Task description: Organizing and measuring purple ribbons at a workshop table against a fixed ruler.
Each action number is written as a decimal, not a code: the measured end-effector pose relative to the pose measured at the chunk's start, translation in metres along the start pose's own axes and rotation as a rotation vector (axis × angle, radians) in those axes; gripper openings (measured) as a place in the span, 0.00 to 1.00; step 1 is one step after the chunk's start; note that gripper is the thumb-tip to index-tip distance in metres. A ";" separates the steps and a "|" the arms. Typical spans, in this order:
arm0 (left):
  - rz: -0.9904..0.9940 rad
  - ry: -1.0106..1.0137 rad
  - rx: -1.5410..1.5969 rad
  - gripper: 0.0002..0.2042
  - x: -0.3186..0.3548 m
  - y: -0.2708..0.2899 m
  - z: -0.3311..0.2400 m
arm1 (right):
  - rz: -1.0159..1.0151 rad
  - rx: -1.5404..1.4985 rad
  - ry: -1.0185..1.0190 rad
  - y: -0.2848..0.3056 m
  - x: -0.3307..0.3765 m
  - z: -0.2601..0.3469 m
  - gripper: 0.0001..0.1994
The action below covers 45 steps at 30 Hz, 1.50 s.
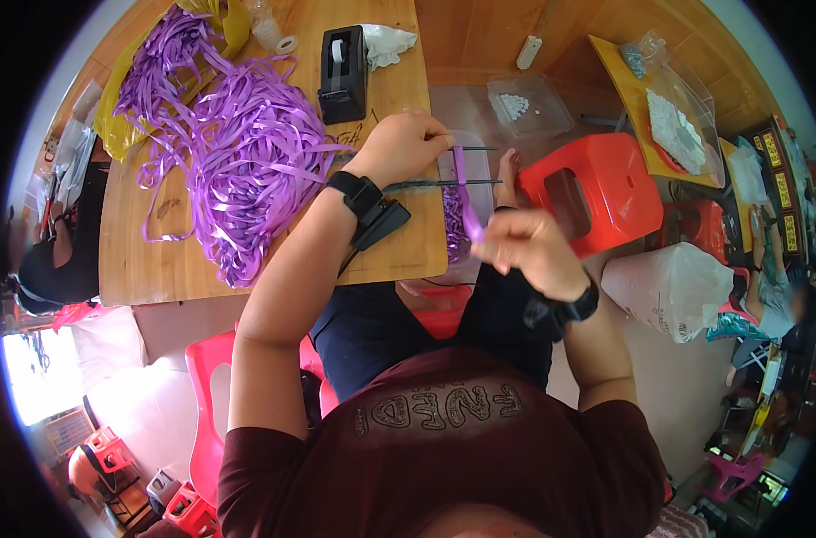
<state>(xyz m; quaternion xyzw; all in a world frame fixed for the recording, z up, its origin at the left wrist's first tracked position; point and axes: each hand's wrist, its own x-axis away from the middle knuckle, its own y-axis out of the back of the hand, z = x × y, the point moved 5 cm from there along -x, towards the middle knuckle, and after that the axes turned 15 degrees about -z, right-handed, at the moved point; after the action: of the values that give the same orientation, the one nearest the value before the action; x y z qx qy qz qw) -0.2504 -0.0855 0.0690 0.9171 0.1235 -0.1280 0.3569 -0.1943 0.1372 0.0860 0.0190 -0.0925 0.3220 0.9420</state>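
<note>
Two thin dark rods [439,184] stick out past the table's right edge, one beyond the other. A purple ribbon [462,175] lies across both rods. My left hand [406,145] is closed, its fingertips pinching at the ribbon by the farther rod. Beyond the nearer rod, my right hand [533,255] pinches the ribbon's lower stretch between thumb and fingers and holds it toward me. Below the rods, a clear plastic bin [487,166] contains small purple ribbon pieces. A large tangled heap of purple ribbon [246,152] covers the table to the left of my left forearm.
On the wooden table [381,255] stand a black tape dispenser [343,76] and a yellow bag [116,125] with more ribbon. A red stool [596,193] and a white sack [668,291] are to the right. Another clear bin [551,108] holds white pieces. Other people sit at both sides.
</note>
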 end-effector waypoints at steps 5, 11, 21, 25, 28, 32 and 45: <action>0.071 0.059 -0.019 0.13 0.000 -0.002 -0.006 | -0.093 0.046 -0.199 -0.009 0.035 -0.071 0.09; 0.023 -0.021 -0.078 0.13 0.000 -0.001 -0.006 | -0.149 -0.112 -0.250 -0.009 0.040 -0.092 0.10; 0.018 -0.018 -0.066 0.13 0.000 0.000 -0.006 | -0.135 0.238 0.347 0.000 0.014 0.031 0.06; -0.036 0.068 0.025 0.14 -0.001 0.005 -0.001 | -0.180 0.142 0.408 0.010 -0.040 0.070 0.10; -0.066 0.191 0.086 0.15 -0.002 0.008 0.001 | -0.215 0.002 0.199 0.021 -0.096 0.061 0.17; -0.124 0.165 0.143 0.14 -0.005 0.012 0.003 | -0.222 0.121 0.044 0.034 -0.150 0.024 0.18; -0.092 0.026 0.071 0.13 0.000 0.011 -0.013 | -0.190 0.105 -0.121 0.036 -0.174 -0.020 0.16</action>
<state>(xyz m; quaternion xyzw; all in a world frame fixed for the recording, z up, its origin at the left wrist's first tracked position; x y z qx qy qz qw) -0.2447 -0.0847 0.0849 0.9240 0.1658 -0.1367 0.3164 -0.3483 0.0625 0.0331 0.0962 -0.1300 0.2339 0.9587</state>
